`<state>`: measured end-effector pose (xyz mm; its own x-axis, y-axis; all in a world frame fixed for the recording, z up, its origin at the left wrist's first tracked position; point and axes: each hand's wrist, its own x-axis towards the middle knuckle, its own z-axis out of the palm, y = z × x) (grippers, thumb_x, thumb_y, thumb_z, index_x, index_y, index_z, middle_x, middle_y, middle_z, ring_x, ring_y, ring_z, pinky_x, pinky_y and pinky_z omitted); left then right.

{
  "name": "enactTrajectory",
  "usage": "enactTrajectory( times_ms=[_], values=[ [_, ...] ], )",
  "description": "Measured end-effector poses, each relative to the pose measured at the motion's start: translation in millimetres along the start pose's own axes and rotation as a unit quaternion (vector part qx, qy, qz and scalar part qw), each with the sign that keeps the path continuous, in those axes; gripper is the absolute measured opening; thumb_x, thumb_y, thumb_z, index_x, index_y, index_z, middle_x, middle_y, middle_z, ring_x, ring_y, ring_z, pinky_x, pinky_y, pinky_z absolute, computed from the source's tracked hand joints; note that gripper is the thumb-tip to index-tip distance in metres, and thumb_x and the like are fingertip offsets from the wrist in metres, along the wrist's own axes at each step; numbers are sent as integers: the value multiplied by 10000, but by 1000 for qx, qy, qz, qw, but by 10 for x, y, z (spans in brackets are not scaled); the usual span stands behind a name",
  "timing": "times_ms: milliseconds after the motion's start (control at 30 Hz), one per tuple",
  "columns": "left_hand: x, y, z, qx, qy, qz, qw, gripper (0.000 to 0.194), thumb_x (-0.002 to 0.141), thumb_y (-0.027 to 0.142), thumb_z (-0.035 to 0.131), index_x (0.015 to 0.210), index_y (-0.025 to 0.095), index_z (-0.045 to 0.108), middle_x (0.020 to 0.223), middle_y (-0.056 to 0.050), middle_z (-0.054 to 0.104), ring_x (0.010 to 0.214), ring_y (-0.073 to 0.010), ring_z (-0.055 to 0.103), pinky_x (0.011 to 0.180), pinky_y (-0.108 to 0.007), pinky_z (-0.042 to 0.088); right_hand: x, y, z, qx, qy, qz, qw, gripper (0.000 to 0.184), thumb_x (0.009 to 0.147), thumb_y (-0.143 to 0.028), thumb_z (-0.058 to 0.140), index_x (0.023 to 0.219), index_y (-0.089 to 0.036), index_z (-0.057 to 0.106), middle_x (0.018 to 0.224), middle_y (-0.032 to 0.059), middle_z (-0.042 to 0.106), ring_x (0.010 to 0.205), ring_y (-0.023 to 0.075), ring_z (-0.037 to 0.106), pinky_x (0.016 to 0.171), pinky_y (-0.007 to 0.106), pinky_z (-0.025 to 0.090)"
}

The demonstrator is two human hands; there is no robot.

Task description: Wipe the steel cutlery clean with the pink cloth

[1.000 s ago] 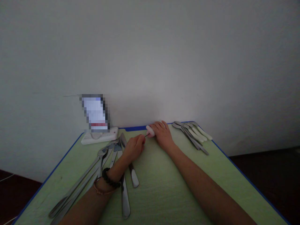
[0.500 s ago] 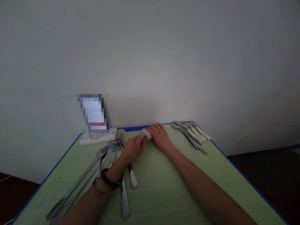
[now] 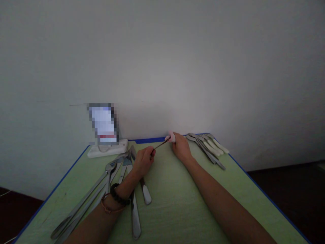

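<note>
My left hand (image 3: 145,159) is closed around one end of a thin metal piece of cutlery (image 3: 161,144). Its far end goes into a pale pink cloth (image 3: 170,137), so I cannot see whether it is a spoon, fork or knife. The fingers of my right hand (image 3: 181,146) are wrapped round that cloth near the table's back edge. Beneath and beside my left wrist lie several metal utensils, among them a long-handled spoon (image 3: 110,166) and a table knife (image 3: 135,217). Close to my right hand rests a group of spoons and forks (image 3: 203,146), some with cream handles.
A phone (image 3: 104,123) with a blurred screen leans on a white stand (image 3: 109,149) at the back left. The light green table (image 3: 172,206) has a blue edge and stands against a grey wall (image 3: 162,67).
My right hand and the cloth have moved right, away from my left hand. A length of the cutlery now shows between them. My left hand has barely moved.
</note>
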<state>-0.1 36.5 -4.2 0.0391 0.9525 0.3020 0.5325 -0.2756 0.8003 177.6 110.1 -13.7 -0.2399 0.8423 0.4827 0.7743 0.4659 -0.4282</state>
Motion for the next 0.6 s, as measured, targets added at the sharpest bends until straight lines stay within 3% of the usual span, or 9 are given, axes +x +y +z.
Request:
enactTrajectory(
  times_ms=[100, 267, 433, 600],
  values=[
    [-2, 24, -17, -16, 32, -7, 999, 238, 807, 211, 311, 585, 214, 396, 497, 34, 411, 489, -134, 417, 498, -234, 322, -12, -27, 28, 28, 3, -10, 1000, 404, 808, -84, 415, 1183, -140, 554, 1185, 110, 614, 1068, 216, 550, 952, 335, 377],
    [-3, 65, -33, -44, 62, -23, 997, 259, 833, 229, 280, 605, 215, 403, 498, 32, 411, 479, -135, 413, 485, -238, 317, -19, -57, 33, 19, -13, 42, 999, 369, 817, -144, 443, 1173, -107, 530, 1127, 152, 617, 1043, 246, 552, 929, 373, 399],
    [-4, 65, -1, -77, 63, -33, 994, 311, 874, 310, 265, 627, 216, 428, 512, 36, 390, 484, -136, 406, 476, -238, 317, -40, -105, 60, 136, 4, -46, 990, 650, 758, -220, 561, 1342, -79, 314, 1277, 198, 459, 1121, 247, 485, 964, 392, 405],
    [4, 62, 19, -94, 71, -40, 992, 299, 884, 347, 290, 665, 217, 448, 491, 53, 359, 452, -130, 377, 461, -234, 310, -68, -140, 79, 224, 10, -100, 969, 740, 776, -275, 571, 1394, -122, 193, 1332, 190, 357, 1163, 243, 438, 983, 420, 399]
  ],
)
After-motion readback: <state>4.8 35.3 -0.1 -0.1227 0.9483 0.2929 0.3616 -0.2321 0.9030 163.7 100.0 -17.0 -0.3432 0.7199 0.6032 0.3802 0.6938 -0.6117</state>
